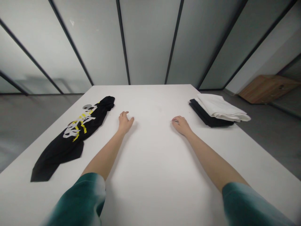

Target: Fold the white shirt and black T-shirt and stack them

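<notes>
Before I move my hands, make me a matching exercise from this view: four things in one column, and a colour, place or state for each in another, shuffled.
Things:
1. loose clothing
2. top folded cloth
3. bottom folded cloth
4. left hand

Colours, places and states:
A. black, partly covered
B. fingers apart, between the clothing and the folded cloths
C. white
D. black with white and yellow print

Right pairs: 1-D, 2-C, 3-A, 4-B
</notes>
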`<state>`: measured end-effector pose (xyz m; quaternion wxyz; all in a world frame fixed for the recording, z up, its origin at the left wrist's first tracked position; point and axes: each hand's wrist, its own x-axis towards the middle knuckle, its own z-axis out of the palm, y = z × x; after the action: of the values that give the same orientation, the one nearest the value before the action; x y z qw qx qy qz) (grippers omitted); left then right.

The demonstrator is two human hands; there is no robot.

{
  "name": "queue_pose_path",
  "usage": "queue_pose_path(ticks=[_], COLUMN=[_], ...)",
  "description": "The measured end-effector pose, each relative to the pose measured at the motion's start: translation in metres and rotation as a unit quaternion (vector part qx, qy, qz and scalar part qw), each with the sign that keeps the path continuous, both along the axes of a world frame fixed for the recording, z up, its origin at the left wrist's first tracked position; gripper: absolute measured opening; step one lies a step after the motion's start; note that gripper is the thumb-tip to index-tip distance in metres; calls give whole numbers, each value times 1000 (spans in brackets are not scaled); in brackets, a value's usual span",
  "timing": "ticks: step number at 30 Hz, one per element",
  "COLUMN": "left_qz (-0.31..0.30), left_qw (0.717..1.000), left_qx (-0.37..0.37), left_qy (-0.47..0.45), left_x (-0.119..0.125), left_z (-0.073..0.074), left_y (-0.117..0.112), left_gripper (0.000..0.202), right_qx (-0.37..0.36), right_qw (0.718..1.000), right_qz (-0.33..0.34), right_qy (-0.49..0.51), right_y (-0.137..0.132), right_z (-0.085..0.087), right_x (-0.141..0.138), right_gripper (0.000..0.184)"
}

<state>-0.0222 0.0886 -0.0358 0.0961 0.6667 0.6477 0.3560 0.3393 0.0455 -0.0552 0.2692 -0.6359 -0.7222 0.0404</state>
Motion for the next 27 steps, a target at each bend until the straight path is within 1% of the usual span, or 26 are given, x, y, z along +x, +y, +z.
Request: queue_pose_path(ticks=[3, 5, 7, 8, 10, 12, 13, 15, 17, 19, 20, 21, 22, 23, 24, 25, 26, 27], left_qz=[89, 151, 199, 216, 238, 236, 224, 177, 96, -18, -87, -166, -250, -327, -387, -425, -440, -432], left_qw=[995, 984, 972, 968, 960, 956, 954, 956, 963, 972, 972, 967, 952, 928, 903, 882, 871, 874], left_qx=[4, 4, -8, -23, -66, -114, -132, -152, -146, -126, -120, -120, -132, -153, -175, -198, -215, -221], left_qy=[50, 94, 123, 129, 129, 135, 146, 179, 205, 200, 181, 152, 121, 90, 63, 44, 32, 31], left_x=[-21, -41, -63, -74, -89, -95, -92, -77, -51, -20, -5, 9, 21, 31, 38, 42, 44, 44], left_z=[11, 18, 21, 22, 22, 21, 21, 20, 20, 20, 21, 21, 22, 24, 26, 27, 29, 30], left_y=[2, 2, 0, -1, -1, 1, 3, 3, 1, -7, -12, -18, -23, -28, -33, -36, -37, -37], left_gripper=[56, 66, 72, 70, 61, 48, 42, 33, 30, 30, 30, 31, 31, 30, 29, 28, 27, 26], right_qx=[5, 4, 2, 2, 3, 4, 4, 3, 3, 3, 3, 3, 4, 7, 12, 19, 27, 37], right_qw=[1000, 1000, 1000, 1000, 1000, 1000, 1000, 1000, 1000, 1000, 1000, 1000, 1000, 1000, 1000, 1000, 999, 999], right_qz=[2, 0, -1, -1, -3, -6, -6, -4, -2, -2, -2, -2, -2, -3, -3, -2, 1, 8], right_qy=[6, 4, 1, 0, -1, -4, -7, -14, -18, -20, -19, -18, -14, -8, 0, 10, 19, 26], right_y=[-1, -1, 0, 0, 1, 2, 2, 3, 3, 2, 2, 2, 1, 1, 1, 0, 0, 0], right_z=[0, 0, 0, -1, -2, -2, -3, -3, -3, -3, -3, -3, -3, -2, -2, -1, -1, 0], right_x=[0, -1, -1, -2, -2, -1, -1, 0, 0, 0, -1, -2, -3, -3, -4, -4, -4, -4], right_gripper=[24, 24, 24, 24, 24, 24, 24, 24, 23, 23, 23, 23, 24, 25, 28, 31, 33, 34])
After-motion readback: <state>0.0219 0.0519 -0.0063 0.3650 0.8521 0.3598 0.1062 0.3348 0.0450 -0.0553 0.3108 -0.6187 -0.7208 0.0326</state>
